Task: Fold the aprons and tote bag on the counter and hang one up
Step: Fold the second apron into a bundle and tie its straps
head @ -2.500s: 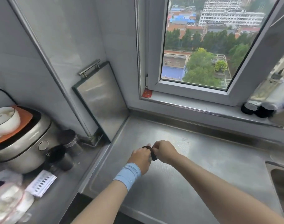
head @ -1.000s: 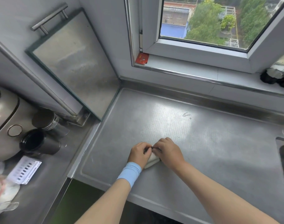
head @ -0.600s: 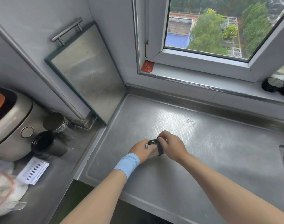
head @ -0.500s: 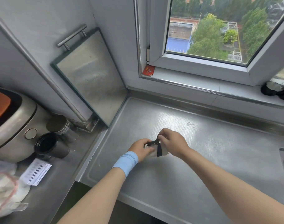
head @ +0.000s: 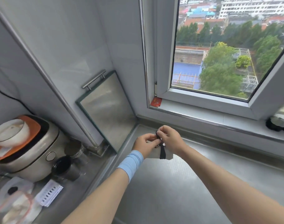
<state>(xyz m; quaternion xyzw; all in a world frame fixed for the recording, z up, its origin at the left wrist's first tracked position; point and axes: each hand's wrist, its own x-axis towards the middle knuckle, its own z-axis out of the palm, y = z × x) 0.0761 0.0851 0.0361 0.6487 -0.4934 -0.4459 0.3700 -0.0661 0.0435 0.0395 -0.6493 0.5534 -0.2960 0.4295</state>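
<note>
A small folded pale cloth bundle (head: pixel 169 155) with a black strap (head: pixel 162 152) hangs in the air above the steel counter (head: pixel 178 183), near its back left corner. My left hand (head: pixel 145 144), with a light blue wristband, pinches the bundle's top from the left. My right hand (head: pixel 171 139) holds the strap's upper end between thumb and fingers. Most of the bundle is hidden behind both hands. Whether it is an apron or the tote bag cannot be told.
A steel board with a handle (head: pixel 109 109) leans against the wall at the left. A rice cooker (head: pixel 23 147), two dark cups (head: pixel 63 167) and a paper card (head: pixel 49 193) sit on the lower left counter. The window (head: pixel 218 54) and its sill run along the back.
Both hands have lifted the bundle off the counter and up toward the back left corner. The strap now hangs down over the cloth. The view has tilted up.
</note>
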